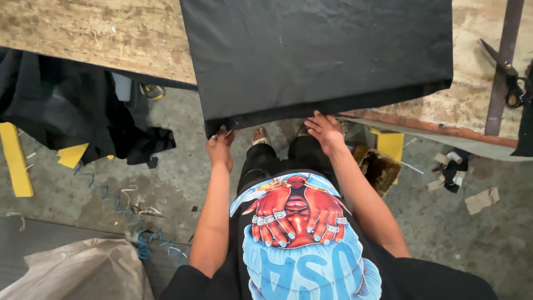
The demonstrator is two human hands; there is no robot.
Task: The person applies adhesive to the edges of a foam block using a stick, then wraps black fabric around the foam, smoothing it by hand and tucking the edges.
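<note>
A stack of black fabric (322, 53) lies on a worn wooden table (111, 33) and hangs a little over its near edge. My left hand (220, 147) pinches the stack's near left corner. My right hand (325, 130) grips the near edge further right, fingers tucked under the cloth. Both arms reach forward from my body, which wears a black shirt with a blue and red print.
Black scissors (508, 78) and a dark metal bar (502, 66) lie on the table at right. More black cloth (66, 111) hangs at left. On the concrete floor are a blue coiled cord (116, 205), a plastic bag (83, 272), yellow pieces and scraps.
</note>
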